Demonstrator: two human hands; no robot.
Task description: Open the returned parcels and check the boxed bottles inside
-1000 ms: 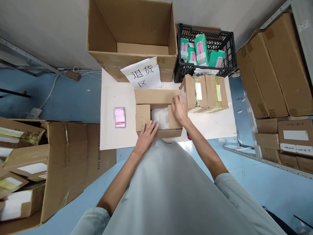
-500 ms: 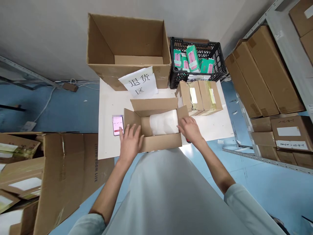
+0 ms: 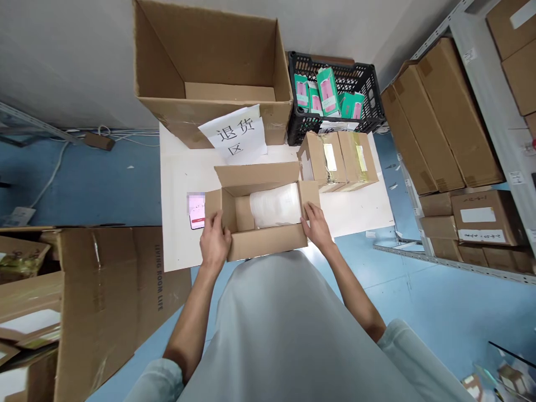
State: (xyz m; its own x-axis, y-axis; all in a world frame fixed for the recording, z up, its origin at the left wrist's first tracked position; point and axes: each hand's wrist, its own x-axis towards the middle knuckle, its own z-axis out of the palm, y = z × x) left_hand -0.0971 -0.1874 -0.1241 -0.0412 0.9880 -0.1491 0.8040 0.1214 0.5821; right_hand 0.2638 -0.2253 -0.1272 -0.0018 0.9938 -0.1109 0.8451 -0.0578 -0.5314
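Note:
An open cardboard box [image 3: 268, 244] sits at the table's near edge, its flaps folded outward. Inside, toward the right end, lies a white wrapped roll-shaped bundle [image 3: 275, 206]; what it wraps is hidden. My left hand [image 3: 215, 241] grips the box at its left near corner, fingers over the left flap. At the opposite end my right hand [image 3: 317, 226] holds the right flap, thumb toward the near side. Just left of the box a phone [image 3: 196, 211] with a pink screen rests on the table.
Behind stands a large open carton [image 3: 218, 120] with a paper sign [image 3: 238, 137]. To its right are a black crate [image 3: 301, 125] of green-and-pink boxes and two taped cartons [image 3: 335, 162]. A big carton [image 3: 113, 290] of parcels stands left; shelving [image 3: 481, 95] with boxes stands right.
My left hand's spread fingers have drawn in around the box's left corner. My right hand has shifted slightly down along the right flap, which now lies further outward. The view has tilted a little.

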